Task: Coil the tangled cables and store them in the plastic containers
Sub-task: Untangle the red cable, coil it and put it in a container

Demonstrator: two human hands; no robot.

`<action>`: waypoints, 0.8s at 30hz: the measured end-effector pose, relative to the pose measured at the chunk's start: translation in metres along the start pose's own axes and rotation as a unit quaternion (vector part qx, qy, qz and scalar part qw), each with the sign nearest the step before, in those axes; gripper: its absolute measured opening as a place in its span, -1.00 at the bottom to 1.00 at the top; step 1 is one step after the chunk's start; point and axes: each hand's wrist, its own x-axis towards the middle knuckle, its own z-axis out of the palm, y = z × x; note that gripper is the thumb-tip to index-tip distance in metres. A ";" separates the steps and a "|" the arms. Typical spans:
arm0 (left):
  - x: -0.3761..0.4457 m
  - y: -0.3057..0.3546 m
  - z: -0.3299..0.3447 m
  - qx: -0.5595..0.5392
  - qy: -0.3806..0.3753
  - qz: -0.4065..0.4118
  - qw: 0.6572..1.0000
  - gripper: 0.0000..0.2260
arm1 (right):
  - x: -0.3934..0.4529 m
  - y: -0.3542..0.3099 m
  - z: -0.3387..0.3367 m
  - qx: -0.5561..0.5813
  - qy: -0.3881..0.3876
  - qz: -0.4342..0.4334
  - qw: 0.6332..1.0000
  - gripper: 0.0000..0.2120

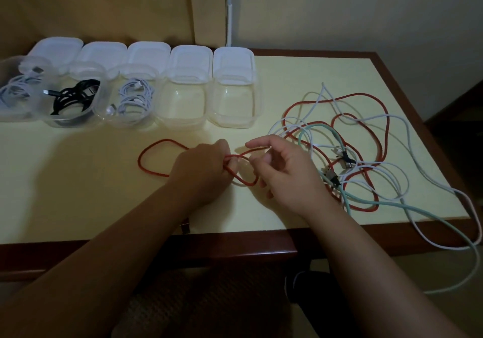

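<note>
A red cable [371, 107] runs from a tangle at the right of the table to my hands at the middle. My left hand [203, 170] grips the red cable, with one loop [146, 152] lying to its left and a small loop [245, 180] between the hands. My right hand [282, 173] pinches the red cable between thumb and forefinger. White cables [392, 178] and a mint green cable [418, 207] lie tangled with the red one. Two clear plastic containers [180, 118] [232, 120] stand empty at the back.
Three more containers at the back left hold a coiled white cable [136, 97], a black cable [75, 97] and another white cable [15, 92]. Lids [190, 58] lean behind the row. White and green cables hang over the table's front right edge [431, 235].
</note>
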 end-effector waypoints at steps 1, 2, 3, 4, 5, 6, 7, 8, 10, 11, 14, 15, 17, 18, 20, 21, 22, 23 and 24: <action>-0.003 -0.001 -0.003 -0.045 -0.008 0.017 0.999 -0.78 | 0.000 0.002 0.002 -0.039 -0.015 -0.004 0.999 -0.77; -0.005 -0.004 -0.007 -0.102 -0.017 0.033 0.994 -0.78 | -0.001 0.002 0.003 -0.073 -0.035 -0.004 0.997 -0.75; -0.006 -0.007 -0.011 -0.153 -0.025 0.043 0.987 -0.76 | -0.002 0.001 0.004 -0.092 -0.052 0.000 0.994 -0.76; -0.007 -0.011 -0.014 -0.195 -0.029 0.044 0.979 -0.73 | -0.003 0.000 0.004 -0.094 -0.063 0.009 0.994 -0.78; -0.008 -0.014 -0.016 -0.229 -0.028 0.038 0.972 -0.67 | -0.003 -0.002 0.003 -0.093 -0.069 0.019 0.993 -0.80; -0.009 -0.017 -0.017 -0.259 -0.021 0.029 0.965 -0.60 | -0.003 -0.003 0.002 -0.094 -0.074 0.027 0.992 -0.76; -0.010 -0.016 -0.021 -0.297 -0.011 0.017 0.955 -0.53 | -0.002 -0.003 0.001 -0.099 -0.076 0.030 0.992 -0.70; -0.011 -0.014 -0.026 -0.351 0.000 0.000 0.937 -0.48 | -0.001 -0.001 0.000 -0.099 -0.072 0.033 0.992 -0.65; -0.010 -0.010 -0.038 -0.496 0.040 -0.066 0.865 -0.53 | 0.001 0.005 -0.003 -0.084 -0.043 0.045 0.994 -0.70; -0.008 -0.012 -0.046 -0.563 0.064 -0.109 0.817 -0.57 | 0.003 0.008 -0.005 -0.083 -0.029 0.054 0.995 -0.77; -0.007 -0.035 -0.066 -0.720 0.096 -0.156 0.670 -0.62 | 0.004 0.010 -0.008 -0.116 -0.002 0.077 0.990 -0.89; -0.008 -0.041 -0.071 -0.748 0.088 -0.150 0.641 -0.65 | 0.004 0.010 -0.007 -0.131 0.007 0.073 0.989 -0.88; -0.010 -0.047 -0.072 -0.746 0.046 -0.138 0.650 -0.51 | 0.004 0.009 -0.004 -0.170 0.026 0.054 0.984 -0.83; -0.009 -0.047 -0.070 -0.721 0.031 -0.128 0.681 -0.47 | 0.005 0.008 -0.003 -0.180 0.031 0.043 0.982 -0.80; -0.011 -0.039 -0.061 -0.662 0.020 -0.091 0.744 -0.56 | 0.004 0.008 -0.003 -0.164 0.016 0.015 0.986 -0.78; -0.012 -0.033 -0.056 -0.638 0.019 -0.074 0.766 -0.64 | 0.004 0.007 -0.004 -0.141 0.001 0.005 0.990 -0.78; -0.012 -0.028 -0.050 -0.613 0.020 -0.061 0.788 -0.69 | 0.002 0.005 -0.006 -0.119 -0.017 -0.001 0.993 -0.78; -0.014 -0.022 -0.043 -0.583 0.022 -0.054 0.811 -0.72 | 0.001 0.003 -0.008 -0.107 -0.037 -0.008 0.993 -0.78; -0.016 -0.017 -0.038 -0.552 0.023 -0.050 0.832 -0.77 | -0.001 0.001 -0.010 -0.110 -0.057 -0.016 0.992 -0.78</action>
